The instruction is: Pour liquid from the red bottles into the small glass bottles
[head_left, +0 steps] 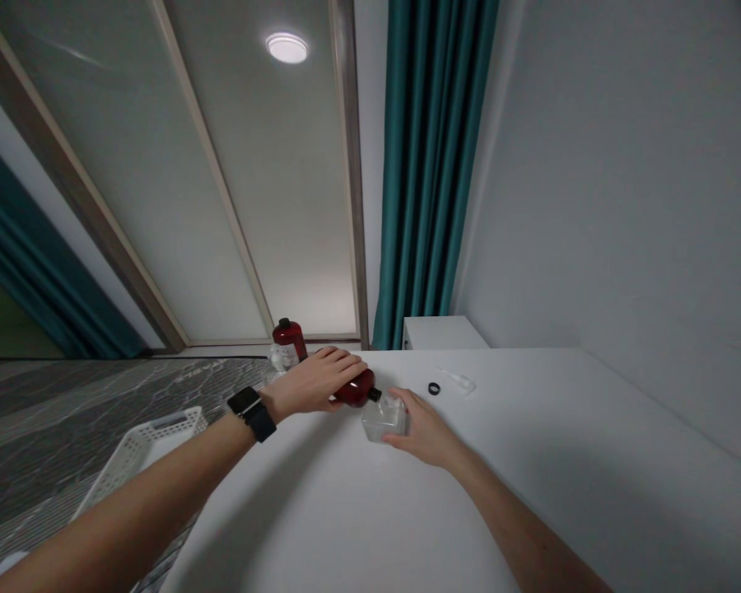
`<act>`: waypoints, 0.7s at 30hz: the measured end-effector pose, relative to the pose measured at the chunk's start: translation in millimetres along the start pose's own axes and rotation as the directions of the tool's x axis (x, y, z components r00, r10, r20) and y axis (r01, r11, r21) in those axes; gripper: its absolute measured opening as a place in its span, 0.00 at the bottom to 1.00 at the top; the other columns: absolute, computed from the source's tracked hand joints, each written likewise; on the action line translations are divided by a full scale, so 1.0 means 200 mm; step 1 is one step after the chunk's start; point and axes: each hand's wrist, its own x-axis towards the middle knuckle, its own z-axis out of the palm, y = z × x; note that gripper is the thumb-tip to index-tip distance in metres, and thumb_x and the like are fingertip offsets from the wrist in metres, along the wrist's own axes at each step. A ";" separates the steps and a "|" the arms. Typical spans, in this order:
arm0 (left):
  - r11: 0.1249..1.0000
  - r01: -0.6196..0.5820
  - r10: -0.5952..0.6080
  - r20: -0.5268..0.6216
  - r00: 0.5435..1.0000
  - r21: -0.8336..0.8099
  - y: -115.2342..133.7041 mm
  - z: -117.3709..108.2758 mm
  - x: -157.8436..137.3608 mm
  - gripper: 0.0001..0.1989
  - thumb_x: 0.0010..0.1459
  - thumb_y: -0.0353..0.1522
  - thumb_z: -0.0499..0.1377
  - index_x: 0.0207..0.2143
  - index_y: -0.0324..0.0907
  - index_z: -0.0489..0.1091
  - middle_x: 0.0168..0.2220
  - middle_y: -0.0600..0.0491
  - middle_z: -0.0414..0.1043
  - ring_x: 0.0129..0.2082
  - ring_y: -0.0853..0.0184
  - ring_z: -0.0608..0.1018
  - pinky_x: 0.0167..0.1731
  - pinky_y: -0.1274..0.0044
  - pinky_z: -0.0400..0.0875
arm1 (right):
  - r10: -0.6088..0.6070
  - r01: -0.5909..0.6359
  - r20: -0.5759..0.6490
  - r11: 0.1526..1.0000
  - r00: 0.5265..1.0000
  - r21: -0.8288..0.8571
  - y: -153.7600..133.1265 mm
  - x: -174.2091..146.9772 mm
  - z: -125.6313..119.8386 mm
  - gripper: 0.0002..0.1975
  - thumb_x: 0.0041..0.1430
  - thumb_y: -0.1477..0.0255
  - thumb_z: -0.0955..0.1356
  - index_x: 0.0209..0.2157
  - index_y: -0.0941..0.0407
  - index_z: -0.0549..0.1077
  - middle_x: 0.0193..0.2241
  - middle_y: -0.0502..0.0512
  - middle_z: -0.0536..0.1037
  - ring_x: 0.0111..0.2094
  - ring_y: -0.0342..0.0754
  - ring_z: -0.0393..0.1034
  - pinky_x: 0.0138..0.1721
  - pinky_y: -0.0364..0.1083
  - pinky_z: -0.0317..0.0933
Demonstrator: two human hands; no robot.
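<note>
My left hand (321,379), with a black watch on its wrist, is wrapped over a dark red bottle (359,389). The bottle is tipped to the right, and its black neck end (374,395) is at the top of a clear square bottle (384,418). My right hand (423,428) grips the clear bottle from its right side, thumb in front. Whether liquid is flowing is too small to tell. Beyond my right hand a black ring (433,388) and a clear-white pump head (463,381) lie on the white table (358,511).
A second red bottle (289,336) with a black cap stands at the table's far left, beside clear plastic items (275,372). Left of the table is a white perforated basket (137,445). A white cabinet (445,331) stands behind, near the teal curtain (435,181).
</note>
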 end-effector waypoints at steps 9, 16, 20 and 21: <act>0.999 -0.036 0.036 0.026 0.999 -0.004 0.00 -0.05 0.02 0.31 0.55 0.30 0.64 0.59 0.44 0.59 0.57 0.46 0.71 0.56 0.55 0.72 0.57 0.65 0.60 | 0.013 -0.013 0.010 1.000 1.000 -0.019 0.00 -0.01 0.00 0.40 0.47 0.71 0.77 0.61 0.53 0.63 0.59 0.61 0.71 0.59 0.58 0.66 0.61 0.58 0.58; 0.999 -0.052 0.052 0.029 0.998 0.006 0.00 -0.07 0.03 0.31 0.54 0.29 0.65 0.59 0.44 0.60 0.57 0.46 0.72 0.55 0.55 0.72 0.57 0.64 0.60 | -0.007 0.007 -0.003 1.000 1.000 -0.017 0.01 -0.01 0.01 0.40 0.46 0.71 0.78 0.61 0.51 0.63 0.58 0.60 0.72 0.58 0.59 0.67 0.61 0.59 0.59; 0.998 -0.064 0.064 0.022 0.998 0.010 -0.01 -0.07 0.04 0.32 0.53 0.29 0.66 0.59 0.45 0.60 0.57 0.47 0.72 0.55 0.55 0.73 0.56 0.64 0.60 | -0.002 0.001 -0.003 1.000 1.000 -0.026 0.01 -0.01 0.01 0.40 0.47 0.70 0.77 0.61 0.52 0.63 0.58 0.60 0.72 0.59 0.59 0.67 0.61 0.59 0.59; 0.998 -0.067 0.067 0.018 0.998 0.006 -0.01 -0.07 0.04 0.32 0.53 0.29 0.66 0.59 0.45 0.60 0.57 0.47 0.72 0.55 0.55 0.73 0.56 0.65 0.60 | -0.001 0.001 -0.004 1.000 1.000 -0.026 0.01 -0.01 0.01 0.40 0.47 0.70 0.77 0.61 0.51 0.63 0.58 0.60 0.71 0.59 0.59 0.67 0.61 0.59 0.59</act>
